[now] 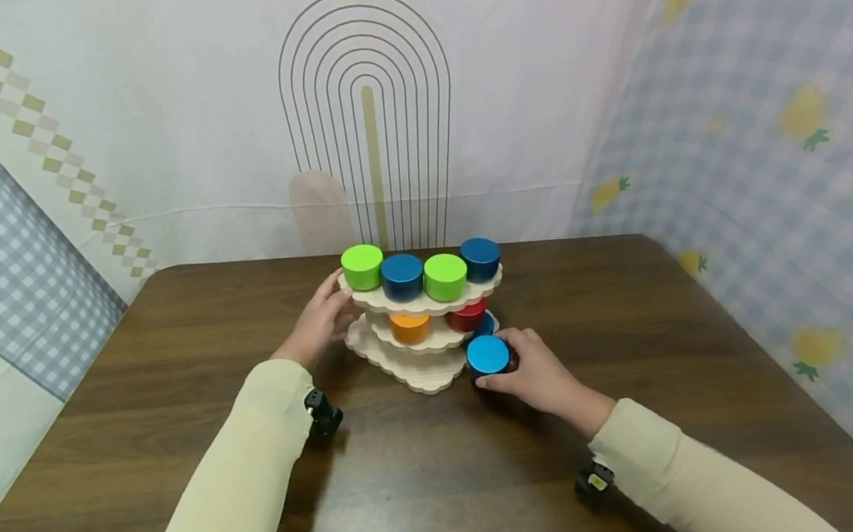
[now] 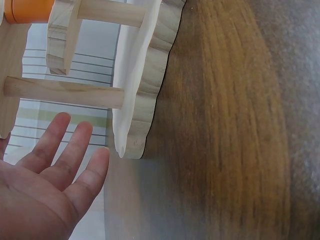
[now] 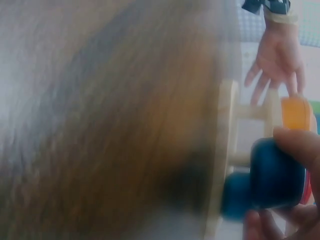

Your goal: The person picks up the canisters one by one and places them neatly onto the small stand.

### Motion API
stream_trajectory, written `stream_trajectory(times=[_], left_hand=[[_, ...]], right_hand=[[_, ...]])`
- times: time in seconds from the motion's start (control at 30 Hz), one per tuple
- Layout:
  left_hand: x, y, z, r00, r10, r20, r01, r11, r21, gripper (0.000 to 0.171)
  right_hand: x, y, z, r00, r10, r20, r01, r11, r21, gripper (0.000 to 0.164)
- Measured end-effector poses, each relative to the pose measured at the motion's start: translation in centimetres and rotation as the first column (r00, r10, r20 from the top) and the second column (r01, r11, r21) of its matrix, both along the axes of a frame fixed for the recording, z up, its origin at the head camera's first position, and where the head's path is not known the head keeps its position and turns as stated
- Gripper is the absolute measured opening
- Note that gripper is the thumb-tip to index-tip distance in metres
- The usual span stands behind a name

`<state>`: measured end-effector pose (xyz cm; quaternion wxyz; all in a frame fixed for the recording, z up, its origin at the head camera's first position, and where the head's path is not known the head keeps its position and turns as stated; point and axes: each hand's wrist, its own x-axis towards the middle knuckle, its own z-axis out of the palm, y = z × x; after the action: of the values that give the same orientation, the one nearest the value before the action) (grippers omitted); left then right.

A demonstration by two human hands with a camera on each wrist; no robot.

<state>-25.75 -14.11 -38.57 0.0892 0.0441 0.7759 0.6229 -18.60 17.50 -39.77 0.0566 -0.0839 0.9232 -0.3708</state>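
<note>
A dark blue round block with a lighter blue top [image 1: 489, 355] is pinched between the thumb and fingers of my right hand [image 1: 544, 374], at the front right of a three-tier wooden stand [image 1: 423, 375]. In the right wrist view the held block [image 3: 277, 172] overlaps another blue block [image 3: 236, 195] on the stand's bottom tier. My left hand [image 1: 318, 320] is at the stand's left side, right at the top tier's rim. Three of its fingers [image 2: 82, 155] extend loosely in the left wrist view; its thumb is out of sight there.
Two green blocks, one being the left one [image 1: 362, 268], and two blue ones, one in the middle [image 1: 402, 277], stand on the top tier. An orange block [image 1: 410, 327] and a red block [image 1: 466, 316] sit on the middle tier. The stand rests on a brown wooden table [image 1: 421, 483].
</note>
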Motion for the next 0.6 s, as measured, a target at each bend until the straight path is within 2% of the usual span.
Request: stream_trajectory(times=[0.6], left_hand=[[-0.2,0.0,-0.1,1.0,-0.003,0.001,0.003,1.0,0.002,0.059]], right_hand=[[0.7,-3.1,-0.5,0.999,0.019,0.039,-0.02,1.0,0.02,0.062]])
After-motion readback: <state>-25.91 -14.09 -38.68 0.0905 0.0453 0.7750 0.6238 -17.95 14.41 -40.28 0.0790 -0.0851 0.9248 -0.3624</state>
